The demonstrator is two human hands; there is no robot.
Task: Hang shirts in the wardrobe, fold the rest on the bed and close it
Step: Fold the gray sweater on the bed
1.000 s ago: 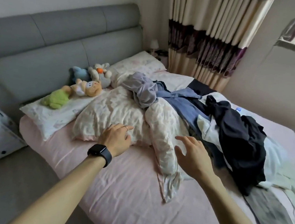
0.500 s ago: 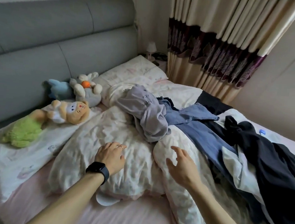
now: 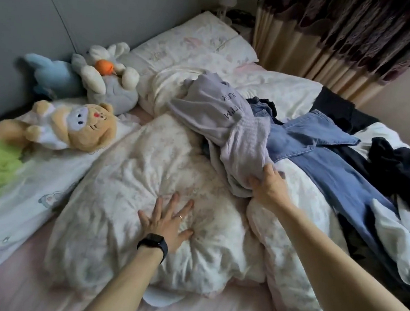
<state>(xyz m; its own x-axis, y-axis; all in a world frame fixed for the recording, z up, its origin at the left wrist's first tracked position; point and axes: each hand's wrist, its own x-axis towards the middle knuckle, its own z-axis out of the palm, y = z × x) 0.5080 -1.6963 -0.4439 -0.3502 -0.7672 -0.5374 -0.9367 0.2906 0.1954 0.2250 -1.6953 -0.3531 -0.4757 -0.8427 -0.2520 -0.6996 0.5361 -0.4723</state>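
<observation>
1. Left hand (image 3: 168,224): open, fingers spread, pressed flat on the crumpled white duvet (image 3: 128,173) near centre.
2. Lilac shirt (image 3: 226,122): heaped on the duvet, centre, far of both hands; soft, light, likely to drape and trail.
3. Right hand (image 3: 267,185): closed on the shirt's near hem. Judgement: regrip at the shoulders before hanging.
4. Blue jeans (image 3: 323,150), right: heavier, overlapping the shirt's edge; may drag.
</observation>
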